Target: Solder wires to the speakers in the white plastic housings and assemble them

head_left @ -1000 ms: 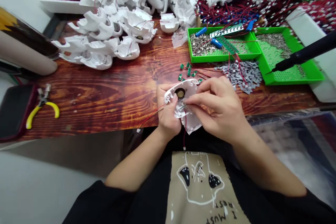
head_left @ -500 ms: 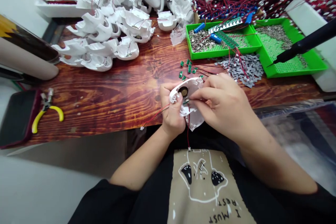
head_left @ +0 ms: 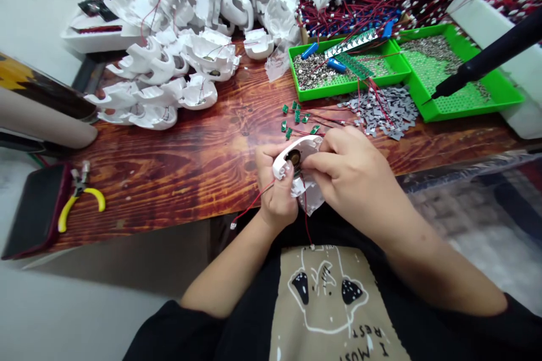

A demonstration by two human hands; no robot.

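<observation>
My left hand [head_left: 275, 194] cradles a white plastic housing [head_left: 298, 152] with its fingers curled around the lower edge. A round dark-and-brass disc [head_left: 293, 158] sits in the housing's opening. My right hand [head_left: 349, 172] presses in from the right, its fingertips pinching at the housing just below the disc, and they hide whatever they hold. Thin red wires [head_left: 252, 206] trail from the housing past my left wrist, and another hangs down toward my lap. Crumpled white sheet [head_left: 309, 200] shows beneath the housing.
Small green circuit boards with wires [head_left: 296, 115] lie just beyond my hands, beside scattered grey metal pieces [head_left: 381, 113]. Behind stand green trays [head_left: 347, 82], white plastic shells [head_left: 156, 104], and massed red wires. A black soldering iron [head_left: 478, 70] hangs over the right tray. Yellow-handled pliers [head_left: 80, 203] lie at left.
My right hand has closed in on the housing, and both hands sit tighter together. The whole scene has shifted slightly in view as my head moved.
</observation>
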